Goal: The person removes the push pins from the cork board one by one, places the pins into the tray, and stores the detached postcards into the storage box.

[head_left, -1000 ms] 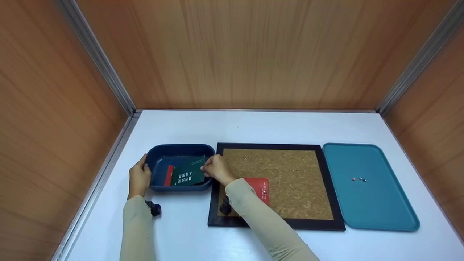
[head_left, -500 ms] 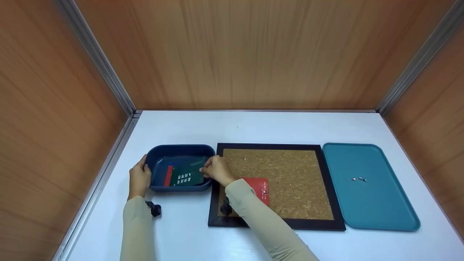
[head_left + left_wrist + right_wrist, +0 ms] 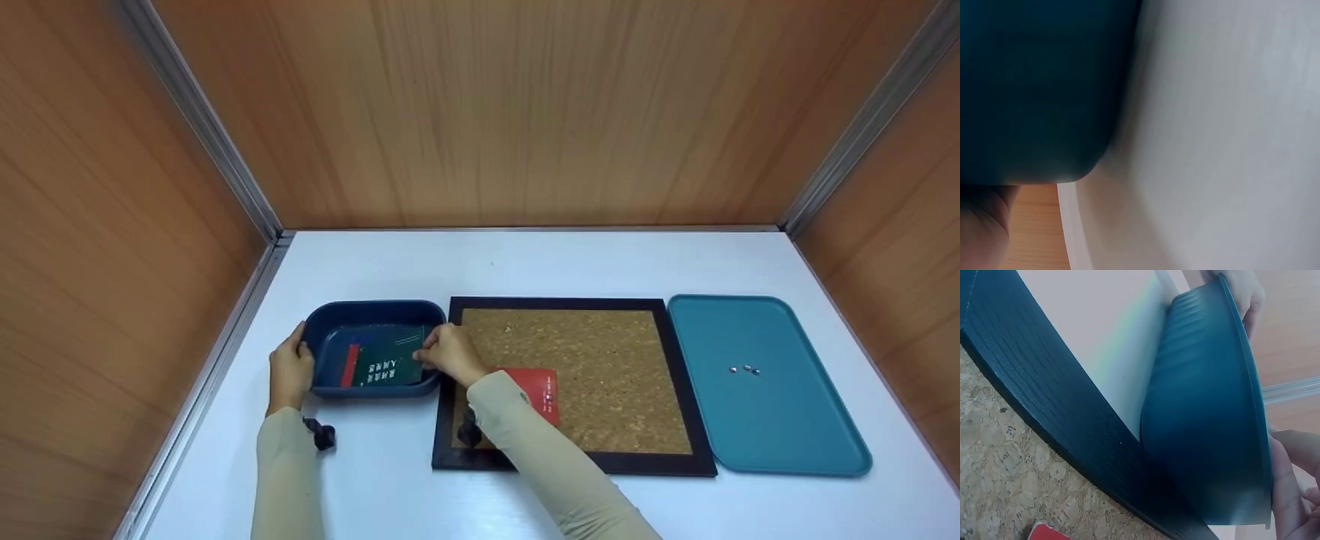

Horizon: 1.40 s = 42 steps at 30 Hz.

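Note:
My left hand (image 3: 290, 371) grips the left end of a dark blue rectangular tub (image 3: 375, 304), its thumb at the rim. Inside the tub lies a dark green card (image 3: 397, 354) with white lettering. A red strip (image 3: 349, 365) shows at the green card's left edge. The thumb and fingers of my right hand (image 3: 451, 351) pinch the green card's right edge, just inside the tub's right end. In the right wrist view, the tub's outer wall (image 3: 1202, 399) hides the card, and the right fingers (image 3: 1286, 495) show past the rim.
Right of the tub lies a cork board (image 3: 592, 367) in a black frame. A red card (image 3: 541, 388) lies on its lower left, partly under the right sleeve (image 3: 547, 450). A teal tray (image 3: 772, 427) with a few small shiny pieces (image 3: 747, 368) adjoins the board's right side.
The right fingertips have shifted slightly left and down over the green card's edge, and the card has moved a little with them. The left hand stays at the tub.

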### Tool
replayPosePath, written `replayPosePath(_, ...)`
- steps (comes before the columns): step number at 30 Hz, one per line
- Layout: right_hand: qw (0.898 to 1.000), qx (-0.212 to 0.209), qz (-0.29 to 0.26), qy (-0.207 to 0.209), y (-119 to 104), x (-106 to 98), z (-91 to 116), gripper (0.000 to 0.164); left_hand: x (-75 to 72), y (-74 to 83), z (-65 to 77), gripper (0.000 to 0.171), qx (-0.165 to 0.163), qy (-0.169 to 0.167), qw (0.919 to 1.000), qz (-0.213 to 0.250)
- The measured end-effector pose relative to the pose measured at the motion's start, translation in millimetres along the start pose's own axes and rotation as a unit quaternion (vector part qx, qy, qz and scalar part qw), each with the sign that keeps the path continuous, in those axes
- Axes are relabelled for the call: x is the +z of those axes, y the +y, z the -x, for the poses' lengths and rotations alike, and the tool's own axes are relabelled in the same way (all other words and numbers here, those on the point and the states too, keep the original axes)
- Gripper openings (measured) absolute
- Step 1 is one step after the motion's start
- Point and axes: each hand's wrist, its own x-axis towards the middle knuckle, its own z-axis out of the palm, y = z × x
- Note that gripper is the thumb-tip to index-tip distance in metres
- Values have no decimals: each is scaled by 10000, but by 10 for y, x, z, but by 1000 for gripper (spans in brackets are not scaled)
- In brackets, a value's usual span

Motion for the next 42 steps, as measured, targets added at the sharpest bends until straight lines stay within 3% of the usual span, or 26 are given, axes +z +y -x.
replayPosePath(8, 9999, 84, -129, -19, 6, 10, 1, 13, 7, 3, 7, 46, 32, 10, 10000, -35)
replayPosePath(18, 9996, -236, 98, 98, 3, 16, 0, 13, -9, 9, -8, 47, 95, 25, 9999, -92)
replayPosePath(28, 9991, -388, 76, -127, 7, 17, 17, 15, -19, 28, 11, 48, 15, -174, 9994, -303)
replayPosePath(34, 9979, -489, -301, -294, 49, 13, 2, 31, -38, 48, 19, 49, 39, -303, 9964, -787)
replayPosePath(42, 9896, -381, -1192, -709, 91, -48, -24, 22, -73, 103, 10, 48, 360, -371, 9846, -1669)
